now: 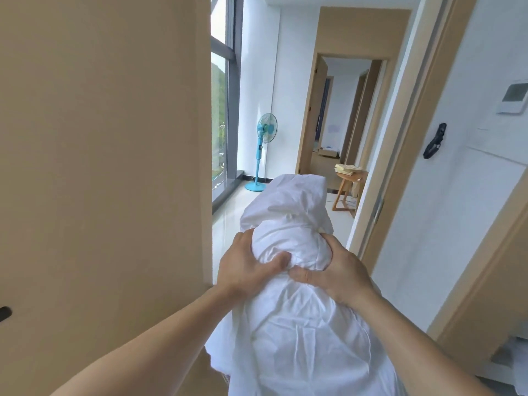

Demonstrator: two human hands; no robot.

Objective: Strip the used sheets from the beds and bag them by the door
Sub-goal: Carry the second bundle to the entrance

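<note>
A bundle of white sheets (294,332) is held out in front of me at chest height, bunched into a long roll that reaches forward. My left hand (245,267) grips the bundle's left side, thumb pressed into the cloth. My right hand (334,272) grips the right side, fingers curled into the folds. No bag is in view.
A beige open door (100,167) fills the left. The white door frame (400,138) stands on the right. Beyond lie a glossy white floor (228,224), a turquoise standing fan (261,150) by the window, a wooden stool (347,190) with papers, and a further doorway (340,110).
</note>
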